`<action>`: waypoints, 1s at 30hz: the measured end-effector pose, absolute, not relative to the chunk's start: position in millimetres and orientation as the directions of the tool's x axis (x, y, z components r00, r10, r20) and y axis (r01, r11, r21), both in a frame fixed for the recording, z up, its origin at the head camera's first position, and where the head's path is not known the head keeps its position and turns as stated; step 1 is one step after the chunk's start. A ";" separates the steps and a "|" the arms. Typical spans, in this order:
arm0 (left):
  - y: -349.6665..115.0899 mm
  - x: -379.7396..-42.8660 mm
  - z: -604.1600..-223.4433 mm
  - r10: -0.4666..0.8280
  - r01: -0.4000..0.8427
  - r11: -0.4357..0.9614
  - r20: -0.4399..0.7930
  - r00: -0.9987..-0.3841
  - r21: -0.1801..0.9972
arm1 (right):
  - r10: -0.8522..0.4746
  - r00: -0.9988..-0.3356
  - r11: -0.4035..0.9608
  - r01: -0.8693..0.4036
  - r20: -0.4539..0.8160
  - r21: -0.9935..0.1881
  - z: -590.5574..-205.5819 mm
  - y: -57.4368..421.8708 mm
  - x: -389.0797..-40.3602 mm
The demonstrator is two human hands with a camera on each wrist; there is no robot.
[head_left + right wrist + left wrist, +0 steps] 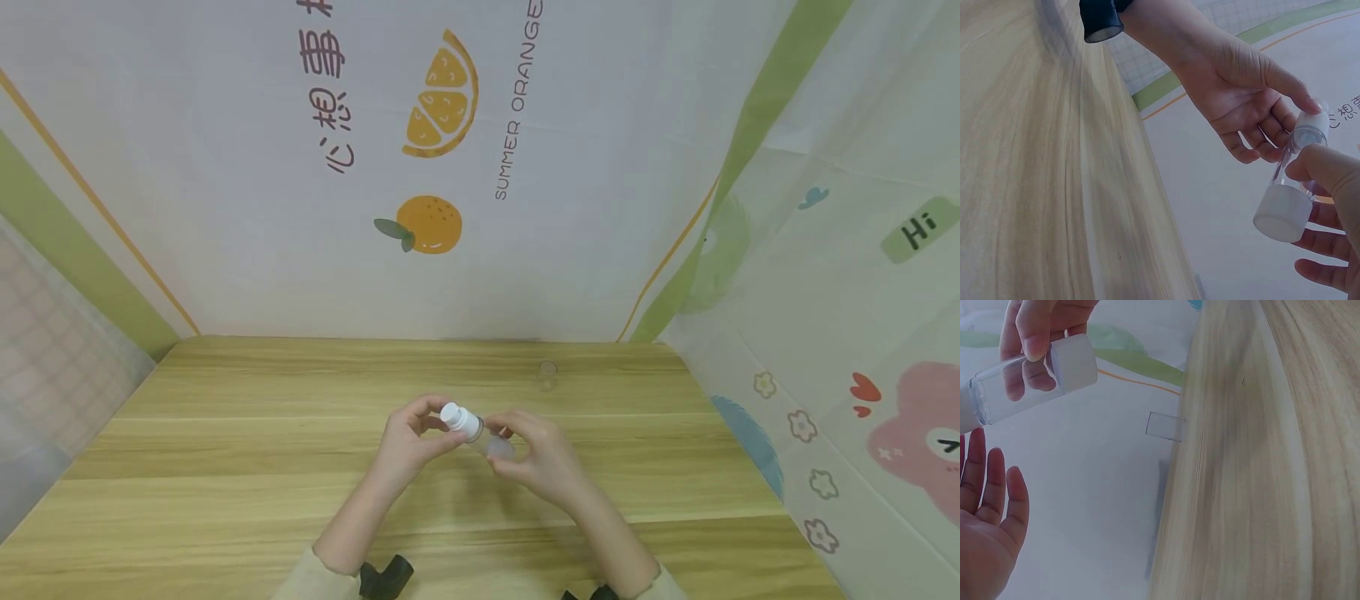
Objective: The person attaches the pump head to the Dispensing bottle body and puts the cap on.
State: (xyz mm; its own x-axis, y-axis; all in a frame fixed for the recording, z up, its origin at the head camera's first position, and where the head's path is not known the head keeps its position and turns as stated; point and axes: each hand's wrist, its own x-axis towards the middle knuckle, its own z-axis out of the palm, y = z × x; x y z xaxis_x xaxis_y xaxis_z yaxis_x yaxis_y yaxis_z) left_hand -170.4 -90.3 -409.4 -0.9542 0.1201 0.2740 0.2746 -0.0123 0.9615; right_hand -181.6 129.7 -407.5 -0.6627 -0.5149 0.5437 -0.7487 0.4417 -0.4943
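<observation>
A clear bottle point(1016, 394) with a white pump top point(465, 423) and a white base point(1282, 215) is held tilted above the table, between both hands. At the top end, my left hand point(408, 437) pinches the white collar, its thumb point(1300, 97) lying along one side. The other left fingers point(991, 487) spread loosely below the bottle. My right hand point(540, 458) grips the clear body near the base, thumb on one side and fingers on the other; in the left wrist view its fingertips show through the clear wall.
A small clear cap point(547, 375) stands toward the back of the wooden table point(300, 450), right of centre. Behind the table hangs a white printed curtain point(570, 250). Another printed cloth point(810, 333) lines the right side. Dark camera mounts point(386, 577) sit at the wrists.
</observation>
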 end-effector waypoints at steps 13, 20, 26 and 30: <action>-90.6 -169.8 -408.5 0.124 0.280 -0.018 0.280 -0.952 0.960 | -0.518 -0.649 0.441 -0.760 0.556 -0.477 -408.4 129.3 -182.3; -90.5 -169.6 -407.5 0.127 0.299 -0.023 0.300 -0.946 0.954 | -0.516 -0.642 0.437 -0.766 0.566 -0.471 -409.0 129.0 -182.9; -91.6 -169.1 -407.4 0.133 0.283 -0.025 0.283 -0.950 0.959 | -0.515 -0.642 0.438 -0.767 0.568 -0.468 -408.7 129.1 -182.0; -92.7 -169.8 -408.3 0.152 0.279 -0.034 0.281 -0.948 0.960 | -0.515 -0.648 0.447 -0.761 0.561 -0.470 -408.3 128.9 -181.4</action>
